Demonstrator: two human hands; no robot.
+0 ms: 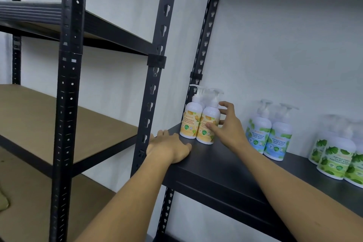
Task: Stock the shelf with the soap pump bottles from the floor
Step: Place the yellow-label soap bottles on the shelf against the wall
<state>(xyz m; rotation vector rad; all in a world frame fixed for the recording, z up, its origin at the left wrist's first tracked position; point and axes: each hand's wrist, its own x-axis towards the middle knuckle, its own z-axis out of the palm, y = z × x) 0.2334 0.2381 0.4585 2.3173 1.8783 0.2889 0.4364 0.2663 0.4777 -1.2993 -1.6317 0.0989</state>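
Two yellow-labelled soap pump bottles stand upright at the left end of the black shelf. My right hand holds the nearer yellow bottle, thumb on its label and fingers spread round its right side. The other yellow bottle touches it on the left. My left hand rests flat on the shelf's front left corner and holds nothing. Further right stand two blue-labelled bottles and some green-labelled bottles. The floor and any bottles on it are out of view.
A black perforated upright stands just left of the yellow bottles. Beyond it a second rack has brown board shelves. A white wall backs both racks. Bare shelf surface lies between the yellow and blue bottles and along the front edge.
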